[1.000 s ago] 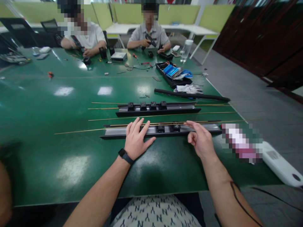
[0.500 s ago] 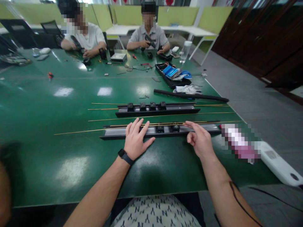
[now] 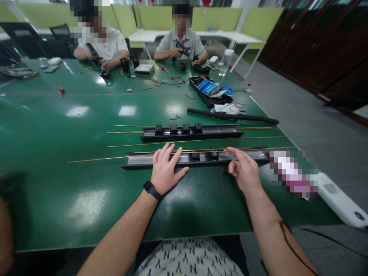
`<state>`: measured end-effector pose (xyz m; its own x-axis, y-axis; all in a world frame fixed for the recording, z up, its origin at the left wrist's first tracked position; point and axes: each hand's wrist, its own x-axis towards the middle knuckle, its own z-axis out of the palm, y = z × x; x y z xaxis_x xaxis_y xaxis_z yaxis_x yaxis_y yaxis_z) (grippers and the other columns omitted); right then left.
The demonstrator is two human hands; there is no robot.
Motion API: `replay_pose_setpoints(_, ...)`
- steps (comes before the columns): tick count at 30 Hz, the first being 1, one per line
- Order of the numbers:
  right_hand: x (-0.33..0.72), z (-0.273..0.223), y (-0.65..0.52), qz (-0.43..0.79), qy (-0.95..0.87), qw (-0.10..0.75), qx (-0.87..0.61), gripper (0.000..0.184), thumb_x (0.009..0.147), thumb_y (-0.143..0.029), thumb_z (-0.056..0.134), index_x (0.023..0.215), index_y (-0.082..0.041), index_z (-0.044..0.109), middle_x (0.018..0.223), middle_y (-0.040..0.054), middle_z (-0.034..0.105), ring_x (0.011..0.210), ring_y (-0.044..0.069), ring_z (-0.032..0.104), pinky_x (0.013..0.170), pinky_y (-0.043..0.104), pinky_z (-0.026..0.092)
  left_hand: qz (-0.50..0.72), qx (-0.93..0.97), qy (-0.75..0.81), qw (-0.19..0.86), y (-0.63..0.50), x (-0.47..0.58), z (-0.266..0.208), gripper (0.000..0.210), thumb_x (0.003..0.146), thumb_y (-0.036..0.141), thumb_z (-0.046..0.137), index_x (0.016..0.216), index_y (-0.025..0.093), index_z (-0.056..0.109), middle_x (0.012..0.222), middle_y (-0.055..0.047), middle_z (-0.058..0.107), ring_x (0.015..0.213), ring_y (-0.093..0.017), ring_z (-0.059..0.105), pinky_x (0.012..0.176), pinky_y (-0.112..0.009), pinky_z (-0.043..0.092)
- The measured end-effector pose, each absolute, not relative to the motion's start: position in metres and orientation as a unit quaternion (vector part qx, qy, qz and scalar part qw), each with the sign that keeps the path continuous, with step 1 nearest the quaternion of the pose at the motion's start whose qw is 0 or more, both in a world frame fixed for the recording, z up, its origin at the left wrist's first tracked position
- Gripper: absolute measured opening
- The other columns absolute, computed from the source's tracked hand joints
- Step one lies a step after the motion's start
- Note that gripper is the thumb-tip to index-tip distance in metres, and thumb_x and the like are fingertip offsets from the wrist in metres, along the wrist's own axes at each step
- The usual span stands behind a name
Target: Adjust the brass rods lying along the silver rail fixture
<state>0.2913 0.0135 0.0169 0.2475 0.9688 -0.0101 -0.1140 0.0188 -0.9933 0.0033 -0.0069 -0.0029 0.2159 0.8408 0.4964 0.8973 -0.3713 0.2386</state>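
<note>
The person's left hand is laid out flat with fingers spread, gripping nothing; its fingertips reach over the near black channel and the thin brass rod running along it. I'd guess the splayed fingers are there to steady the rod or the channel, though from here I can't tell how hard they press. The right hand is half bent, thumb well apart from the extended fingers, closed around nothing I can see. Its fingertips come to the rod farther along, so the two hands seem set apart to govern its line at two places.

The channel lies lengthwise before the person, within easy reach of both hands; two black blocks show in it between them. The rod sticks out past both ends of the channel, probably simply because it's longer.

Just beyond, a loose rod lies on the green table, roughly parallel, then a second channel with four blocks in a row. That matching direction looks like deliberate order, keeping long pieces from crossing.
</note>
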Motion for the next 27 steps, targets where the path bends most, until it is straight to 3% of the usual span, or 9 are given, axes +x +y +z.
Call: replay_pose_setpoints(27,0.2903,0.0167,0.0114,0.477,-0.409,0.578,-0.521,0.038,0.091,-0.051,0.071,0.113,-0.022,0.078,0.119,0.011,0.075,0.043,0.004,0.053,0.032,0.019,0.021,-0.287,-0.778,-0.557,0.055,-0.0067,0.003,-0.004,0.067,0.093,0.055,0.066,0.152,0.024,0.052,0.157,-0.015,0.051,0.153,-0.034,0.039,0.126,-0.053,0.024)
